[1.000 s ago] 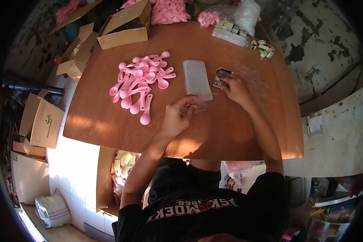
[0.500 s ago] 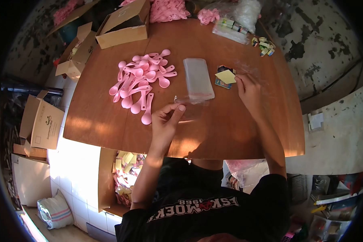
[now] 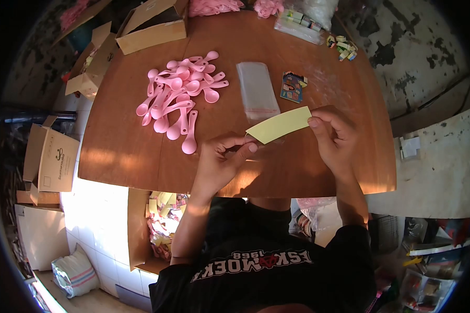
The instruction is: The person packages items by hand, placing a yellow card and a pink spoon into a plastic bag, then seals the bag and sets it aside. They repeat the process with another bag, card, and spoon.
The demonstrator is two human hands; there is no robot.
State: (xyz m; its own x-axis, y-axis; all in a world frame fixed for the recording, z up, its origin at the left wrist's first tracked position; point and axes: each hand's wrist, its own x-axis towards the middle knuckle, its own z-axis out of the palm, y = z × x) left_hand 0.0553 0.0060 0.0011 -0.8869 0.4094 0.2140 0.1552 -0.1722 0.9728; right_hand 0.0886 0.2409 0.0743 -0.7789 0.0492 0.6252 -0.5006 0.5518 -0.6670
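Yellow card (image 3: pixel 279 125): a flat paper strip, held above the table (image 3: pixel 318 172) just below the middle of the frame. Its long axis runs from lower left to upper right, tilted slightly from level. The plain yellow face is toward me.

Right hand (image 3: pixel 331 138): thumb and forefinger are pinched shut on the upper right end of the yellow card, with the other fingers curled loosely behind. The rest of the strip juts free toward the left.

Left hand (image 3: pixel 219 161): thumb and forefinger are closed on a clear bag (image 3: pixel 256 147). The bag is thin and barely visible against the wood. The lower left tip of the yellow card sits right at these fingertips. I cannot tell whether the tip is inside the bag's mouth or only against it.

Around them:
- A stack of clear bags (image 3: pixel 256 91) lies flat above the card, long axis up and down the frame.
- A small pile of picture cards (image 3: pixel 292 87) sits just right of that stack.
- A heap of pink spoons (image 3: pixel 180 96) lies left of the stack, handles mostly pointing lower left to upper right. One spoon lies apart at the heap's lower edge.
- An open cardboard box (image 3: pixel 151 23) is at the upper left.
- Small coloured packets (image 3: pixel 342 48) are at the upper right edge of the table.
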